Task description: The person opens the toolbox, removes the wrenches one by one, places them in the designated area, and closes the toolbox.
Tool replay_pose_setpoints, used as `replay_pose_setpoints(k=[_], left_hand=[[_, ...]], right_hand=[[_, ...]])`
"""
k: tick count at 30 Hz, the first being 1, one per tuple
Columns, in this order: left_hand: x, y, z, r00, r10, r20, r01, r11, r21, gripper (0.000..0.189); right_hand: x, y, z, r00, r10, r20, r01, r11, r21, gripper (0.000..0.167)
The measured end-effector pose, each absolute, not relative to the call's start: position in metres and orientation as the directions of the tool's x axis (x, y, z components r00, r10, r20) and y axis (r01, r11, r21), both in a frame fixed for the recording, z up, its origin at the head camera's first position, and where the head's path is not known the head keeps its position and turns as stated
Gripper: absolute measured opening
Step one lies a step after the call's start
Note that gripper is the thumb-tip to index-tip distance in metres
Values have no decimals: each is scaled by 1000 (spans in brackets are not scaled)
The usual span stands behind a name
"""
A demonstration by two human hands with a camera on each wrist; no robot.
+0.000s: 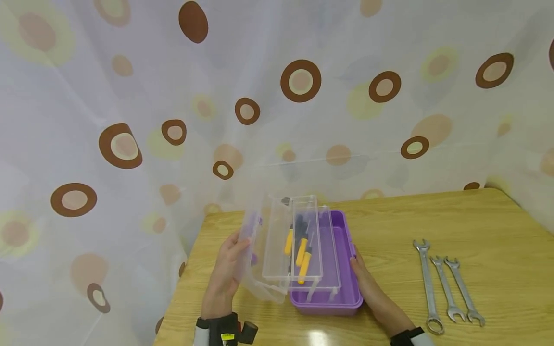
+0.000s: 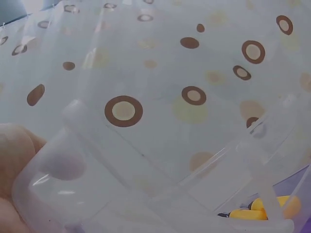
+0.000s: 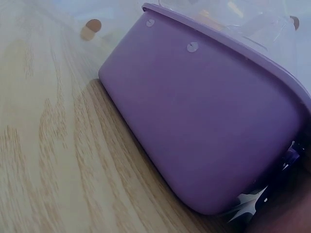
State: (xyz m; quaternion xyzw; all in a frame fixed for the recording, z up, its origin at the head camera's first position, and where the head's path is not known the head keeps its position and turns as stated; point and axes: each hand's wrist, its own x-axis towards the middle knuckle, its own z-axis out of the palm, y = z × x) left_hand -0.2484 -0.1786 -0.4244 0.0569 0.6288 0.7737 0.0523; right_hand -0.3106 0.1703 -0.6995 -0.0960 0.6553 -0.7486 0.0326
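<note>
A purple plastic box (image 1: 344,240) stands on the table, its clear lid (image 1: 253,283) swung up on the left. My left hand (image 1: 225,269) grips that lid by its outer edge, the thumb on the near face. Clear trays (image 1: 277,269) stand raised on hinged arms over the box. Several yellow-handled tools (image 1: 301,252) with dark necks show through them; which level they lie on is hard to tell. My right hand (image 1: 368,281) rests against the box's right side near the rim, fingers partly hidden. The right wrist view shows the purple wall (image 3: 194,111) close up.
Three metal wrenches (image 1: 447,283) lie side by side on the wooden table (image 1: 385,226), right of the box. Behind and to the left hangs a pale curtain (image 1: 259,62) with brown ring patterns.
</note>
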Motion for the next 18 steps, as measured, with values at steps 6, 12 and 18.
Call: replay_pose_setpoints(k=[6,12,18], left_hand=[[-250,-178,-430,-947,291,132,37,-311,950,55],[-255,-178,-435,-903,389,184,64,-302,951,60],[-255,-179,-438,-889,436,139,43,-223,974,64]], right_hand=[[-235,149,-558,-964,-190,-187,177,69,-982,66],[-218,138,-525,-968,-174,-181,175,47,-983,66],[-221,141,-533,-969,-169,-181,175,53,-983,70]])
